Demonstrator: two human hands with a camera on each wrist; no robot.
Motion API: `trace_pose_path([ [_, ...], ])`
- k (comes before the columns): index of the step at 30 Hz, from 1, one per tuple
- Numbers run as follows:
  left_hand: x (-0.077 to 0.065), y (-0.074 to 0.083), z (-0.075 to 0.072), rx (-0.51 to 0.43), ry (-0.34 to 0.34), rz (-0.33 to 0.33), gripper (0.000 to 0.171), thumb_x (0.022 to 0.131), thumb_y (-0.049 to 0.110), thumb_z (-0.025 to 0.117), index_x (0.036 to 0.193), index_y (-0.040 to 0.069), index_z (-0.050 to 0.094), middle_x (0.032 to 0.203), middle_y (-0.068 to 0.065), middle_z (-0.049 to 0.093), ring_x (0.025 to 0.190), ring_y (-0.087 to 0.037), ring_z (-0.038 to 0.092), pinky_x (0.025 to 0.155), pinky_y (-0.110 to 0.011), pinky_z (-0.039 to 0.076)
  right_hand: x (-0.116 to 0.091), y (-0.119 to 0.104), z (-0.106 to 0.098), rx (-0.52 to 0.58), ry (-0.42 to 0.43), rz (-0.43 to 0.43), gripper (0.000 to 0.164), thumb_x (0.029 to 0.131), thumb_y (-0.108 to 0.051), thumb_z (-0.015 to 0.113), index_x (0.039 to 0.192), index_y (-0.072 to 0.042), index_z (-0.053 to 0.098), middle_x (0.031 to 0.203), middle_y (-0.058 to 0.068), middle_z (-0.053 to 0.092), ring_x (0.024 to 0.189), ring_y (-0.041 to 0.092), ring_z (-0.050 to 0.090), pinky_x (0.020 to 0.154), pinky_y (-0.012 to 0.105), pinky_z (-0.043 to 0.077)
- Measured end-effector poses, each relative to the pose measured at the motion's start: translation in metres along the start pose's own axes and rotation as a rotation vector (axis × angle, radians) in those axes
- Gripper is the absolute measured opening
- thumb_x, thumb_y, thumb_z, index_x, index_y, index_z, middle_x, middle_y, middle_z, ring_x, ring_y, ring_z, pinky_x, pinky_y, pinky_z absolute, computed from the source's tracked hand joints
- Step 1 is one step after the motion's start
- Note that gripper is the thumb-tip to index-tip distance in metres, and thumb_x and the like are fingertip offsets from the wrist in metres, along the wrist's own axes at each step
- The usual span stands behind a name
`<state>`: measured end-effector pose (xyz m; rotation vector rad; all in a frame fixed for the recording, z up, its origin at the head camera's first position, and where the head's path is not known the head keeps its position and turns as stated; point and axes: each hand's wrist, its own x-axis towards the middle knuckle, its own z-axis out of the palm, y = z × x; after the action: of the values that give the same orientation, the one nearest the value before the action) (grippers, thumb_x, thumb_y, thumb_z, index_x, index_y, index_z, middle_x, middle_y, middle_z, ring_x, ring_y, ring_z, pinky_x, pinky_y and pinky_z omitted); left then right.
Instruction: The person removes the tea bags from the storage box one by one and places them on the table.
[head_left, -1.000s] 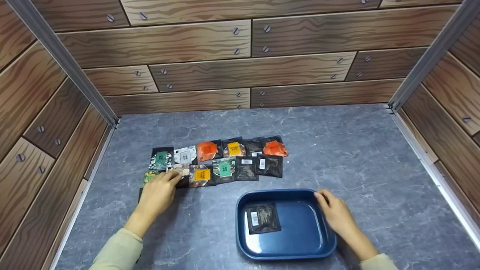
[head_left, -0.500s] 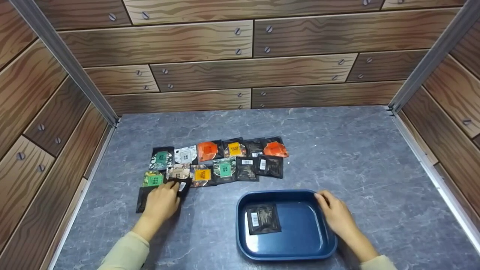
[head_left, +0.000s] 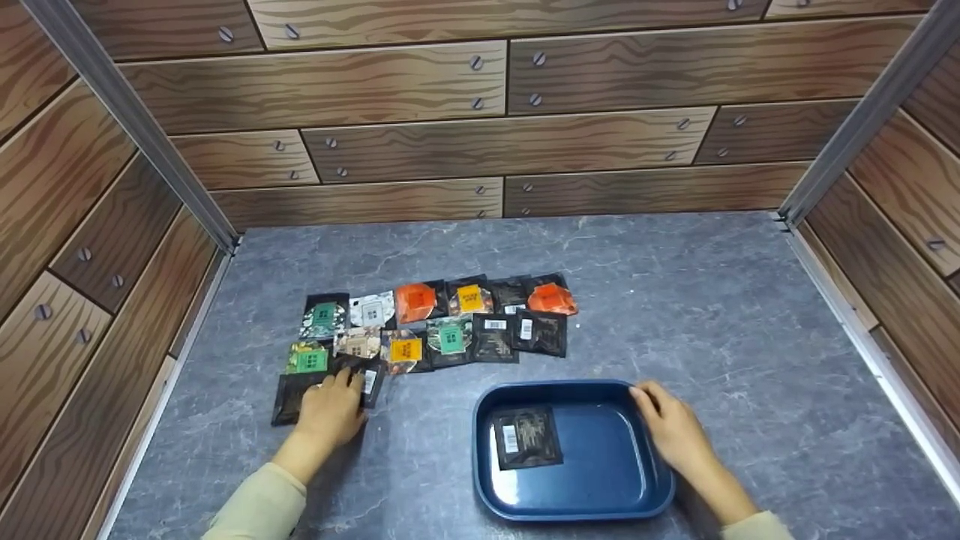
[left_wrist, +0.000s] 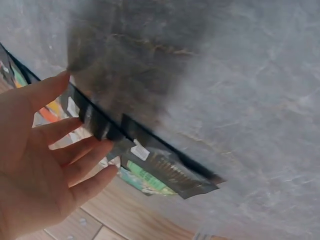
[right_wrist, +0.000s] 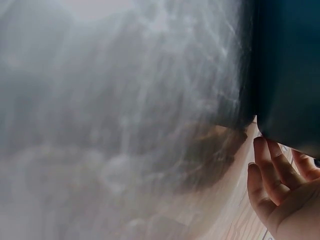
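In the head view my left hand (head_left: pixel 330 409) lies over a black sachet (head_left: pixel 369 381) with a white label, its fingertips touching it. The left wrist view shows this hand's fingers (left_wrist: pixel 90 157) spread and fairly straight, the thumb apart. Another black sachet (head_left: pixel 291 399) lies partly under or beside the hand, overlapping the first row's end. My right hand (head_left: pixel 677 429) holds the far right corner of a blue tray (head_left: pixel 570 517), thumb and fingers at its rim. Inside the tray lies one black sachet (head_left: pixel 529 437), label side up.
Two rows of flat sachets stretch beyond the left hand, among them an orange one (head_left: pixel 416 301), a white one (head_left: pixel 372 311) and a green one (head_left: pixel 450 337). Wood-patterned walls (head_left: pixel 495 150) enclose the grey marbled table (head_left: pixel 675 300) at the back and both sides.
My left hand has drawn back from the near row toward me, bringing a black sachet down below it, then shifted slightly right. The right hand and tray stay put.
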<state>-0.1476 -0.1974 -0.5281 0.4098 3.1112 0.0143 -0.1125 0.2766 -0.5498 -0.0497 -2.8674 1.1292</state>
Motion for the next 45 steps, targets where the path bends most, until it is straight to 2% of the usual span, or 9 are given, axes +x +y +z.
trace_pose_path([
  [2, 0.002, 0.002, -0.003, -0.005, 0.014, 0.016, 0.049, 0.078, 0.022, 0.081, 0.117, -0.002, 0.065, 0.124, -0.025, 0.059, 0.103, -0.042, 0.06, 0.075, -0.056, 0.052, 0.0, 0.0, 0.0, 0.003, -0.002, 0.001, 0.027, 0.105, -0.028, 0.048, 0.109, -0.009, 0.065, 0.088, 0.005, 0.064, 0.08, 0.023, 0.057, 0.076, 0.046, 0.049],
  [5, 0.006, 0.009, -0.008, -0.034, 0.089, 0.068, 0.039, 0.078, 0.02, 0.081, 0.108, 0.0, 0.067, 0.119, -0.022, 0.062, 0.1, -0.04, 0.062, 0.075, -0.054, 0.053, 0.0, 0.0, 0.0, 0.007, -0.003, 0.0, 0.027, 0.105, -0.029, 0.048, 0.109, -0.009, 0.065, 0.086, 0.004, 0.064, 0.079, 0.023, 0.057, 0.075, 0.045, 0.048],
  [9, 0.011, 0.027, -0.019, -0.122, 0.184, 0.161, 0.028, 0.082, 0.016, 0.078, 0.104, 0.003, 0.07, 0.106, -0.015, 0.067, 0.09, -0.035, 0.064, 0.073, -0.05, 0.055, -0.001, 0.0, 0.0, 0.007, -0.005, 0.003, 0.028, 0.105, -0.029, 0.047, 0.11, -0.008, 0.065, 0.087, 0.004, 0.064, 0.078, 0.022, 0.057, 0.074, 0.044, 0.049],
  [16, 0.016, 0.067, -0.041, -0.166, 0.243, 0.311, 0.016, 0.085, 0.015, 0.074, 0.1, 0.01, 0.073, 0.094, -0.006, 0.071, 0.083, -0.026, 0.067, 0.072, -0.04, 0.055, -0.001, 0.001, 0.0, 0.013, -0.021, 0.006, 0.027, 0.106, -0.03, 0.046, 0.109, -0.01, 0.065, 0.084, 0.003, 0.061, 0.075, 0.02, 0.054, 0.07, 0.04, 0.046],
  [21, 0.02, 0.095, -0.054, -0.164, 0.237, 0.424, 0.012, 0.09, 0.016, 0.069, 0.101, 0.012, 0.073, 0.091, -0.001, 0.07, 0.08, -0.02, 0.066, 0.07, -0.034, 0.055, -0.001, 0.001, 0.0, 0.014, -0.004, -0.013, 0.026, 0.105, -0.027, 0.048, 0.108, -0.01, 0.066, 0.085, 0.002, 0.063, 0.076, 0.02, 0.055, 0.072, 0.043, 0.047],
  [24, 0.022, 0.11, -0.06, -0.135, 0.233, 0.483, 0.012, 0.091, 0.018, 0.068, 0.101, 0.015, 0.073, 0.092, 0.001, 0.07, 0.08, -0.017, 0.065, 0.069, -0.03, 0.054, 0.0, 0.001, 0.001, 0.02, -0.007, -0.016, 0.025, 0.105, -0.027, 0.048, 0.108, -0.009, 0.066, 0.082, 0.002, 0.061, 0.075, 0.02, 0.054, 0.071, 0.041, 0.047],
  [32, 0.031, 0.144, -0.068, -0.019, 0.283, 0.661, 0.011, 0.093, 0.023, 0.066, 0.099, 0.019, 0.074, 0.088, 0.005, 0.07, 0.076, -0.012, 0.063, 0.063, -0.023, 0.048, 0.0, 0.0, 0.0, 0.003, -0.013, 0.0, 0.027, 0.106, -0.029, 0.047, 0.11, -0.009, 0.065, 0.086, 0.004, 0.063, 0.077, 0.021, 0.056, 0.072, 0.043, 0.048],
  [40, 0.034, 0.177, -0.066, 0.131, 0.181, 0.793, 0.01, 0.092, 0.024, 0.066, 0.099, 0.021, 0.072, 0.089, 0.007, 0.068, 0.078, -0.009, 0.061, 0.069, -0.021, 0.049, 0.0, 0.001, 0.0, 0.005, -0.024, 0.006, 0.029, 0.106, -0.029, 0.046, 0.11, -0.008, 0.065, 0.085, 0.003, 0.063, 0.076, 0.02, 0.056, 0.072, 0.042, 0.048],
  [45, 0.033, 0.197, -0.062, 0.243, 0.168, 0.884, 0.007, 0.088, 0.028, 0.067, 0.094, 0.025, 0.07, 0.089, 0.01, 0.065, 0.082, -0.009, 0.059, 0.07, -0.023, 0.048, 0.001, 0.001, 0.0, 0.009, -0.015, 0.006, 0.028, 0.106, -0.029, 0.047, 0.11, -0.008, 0.065, 0.082, 0.002, 0.06, 0.074, 0.019, 0.054, 0.07, 0.04, 0.046],
])
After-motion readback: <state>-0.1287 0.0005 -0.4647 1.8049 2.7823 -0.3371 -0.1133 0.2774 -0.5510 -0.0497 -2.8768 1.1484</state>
